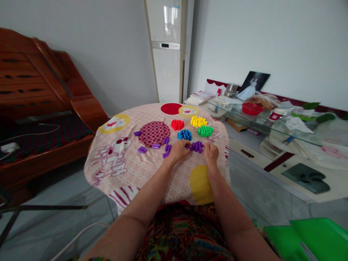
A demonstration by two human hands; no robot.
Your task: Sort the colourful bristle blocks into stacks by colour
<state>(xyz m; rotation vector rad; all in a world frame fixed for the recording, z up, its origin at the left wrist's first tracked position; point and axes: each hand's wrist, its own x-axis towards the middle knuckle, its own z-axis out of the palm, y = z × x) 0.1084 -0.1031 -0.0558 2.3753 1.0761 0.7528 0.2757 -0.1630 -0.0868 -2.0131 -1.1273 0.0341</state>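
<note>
On a round table under a pink cartoon cloth (119, 170), small plastic pegs lie sorted by colour: a red cluster (177, 124), a yellow cluster (198, 121), a green cluster (205, 131) and a blue cluster (184, 135). A purple cluster (197, 146) sits between my two hands. My left hand (178, 150) rests at its left side with fingers curled against the pegs. My right hand (210, 152) touches its right side, fingers bent down onto it. Several loose purple pegs (156, 146) lie scattered to the left of my left hand.
A wooden bench (40, 119) stands at the left with a cable on it. A white standing air conditioner (166, 50) is behind the table. To the right, a glass shelf (261, 123) holds papers, a red bowl (252, 108) and clutter. Green trays (312, 237) lie at the lower right.
</note>
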